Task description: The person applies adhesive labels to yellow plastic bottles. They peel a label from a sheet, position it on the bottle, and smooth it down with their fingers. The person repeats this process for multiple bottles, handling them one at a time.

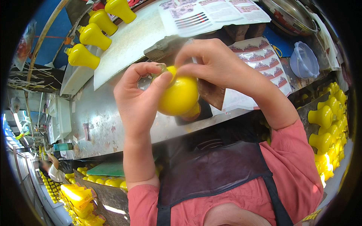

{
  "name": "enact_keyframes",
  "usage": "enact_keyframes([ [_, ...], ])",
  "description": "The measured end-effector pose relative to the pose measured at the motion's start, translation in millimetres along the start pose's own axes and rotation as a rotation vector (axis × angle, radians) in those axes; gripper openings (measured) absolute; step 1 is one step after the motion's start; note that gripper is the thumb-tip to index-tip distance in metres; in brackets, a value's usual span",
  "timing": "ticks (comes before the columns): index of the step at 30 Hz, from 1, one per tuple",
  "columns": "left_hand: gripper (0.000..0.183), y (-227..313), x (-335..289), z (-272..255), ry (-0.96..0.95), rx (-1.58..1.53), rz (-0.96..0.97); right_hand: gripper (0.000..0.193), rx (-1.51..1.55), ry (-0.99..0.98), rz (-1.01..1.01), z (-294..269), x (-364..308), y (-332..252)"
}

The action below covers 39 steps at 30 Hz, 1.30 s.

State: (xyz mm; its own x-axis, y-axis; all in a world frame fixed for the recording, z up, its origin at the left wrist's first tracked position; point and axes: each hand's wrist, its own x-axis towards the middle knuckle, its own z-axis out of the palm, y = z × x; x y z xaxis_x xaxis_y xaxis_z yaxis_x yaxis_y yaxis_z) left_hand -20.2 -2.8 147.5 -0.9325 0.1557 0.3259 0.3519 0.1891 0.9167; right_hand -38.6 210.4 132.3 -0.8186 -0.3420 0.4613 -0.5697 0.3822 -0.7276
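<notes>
A glossy yellow vase-shaped bottle (179, 96) stands at the table's near edge, its rounded shoulder toward me. My left hand (137, 88) is closed at its top, thumb and forefinger pinching by the narrow neck. Over the bottle's far right side arches my right hand (217, 62), its fingertips pressed together against the yellow surface. Whatever those fingers hold, if anything, is too small or hidden to make out. Beneath the bottle is a dark block (196, 113), and a brown wedge-shaped piece (211, 94) sits just right of it.
Several yellow bottles (94, 36) line a white board (130, 43) at the far left. Printed decal sheets (269, 64) lie right and at the back. A pale purple bucket (303, 62) and a metal basin (292, 17) stand right. More bottles (322, 116) crowd both sides. A person (56, 171) is far left.
</notes>
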Motion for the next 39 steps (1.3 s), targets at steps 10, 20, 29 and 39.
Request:
enact_keyframes([
  [10, 0.017, 3, -4, -7, -0.048, 0.018, 0.001, 0.011, 0.006, 0.011, 0.025, 2, -10, -10],
  [20, 0.02, 4, -7, -15, -0.126, -0.232, -0.05, 0.016, 0.025, 0.016, 0.069, -1, -8, -11],
  [29, 0.02, -5, 3, -23, -0.14, -0.122, -0.052, 0.022, -0.003, -0.051, 0.058, 0, 4, -5],
  [39, 0.043, -31, 9, -39, -0.22, -0.151, -0.08, 0.023, -0.056, -0.161, -0.069, 2, 30, 6],
])
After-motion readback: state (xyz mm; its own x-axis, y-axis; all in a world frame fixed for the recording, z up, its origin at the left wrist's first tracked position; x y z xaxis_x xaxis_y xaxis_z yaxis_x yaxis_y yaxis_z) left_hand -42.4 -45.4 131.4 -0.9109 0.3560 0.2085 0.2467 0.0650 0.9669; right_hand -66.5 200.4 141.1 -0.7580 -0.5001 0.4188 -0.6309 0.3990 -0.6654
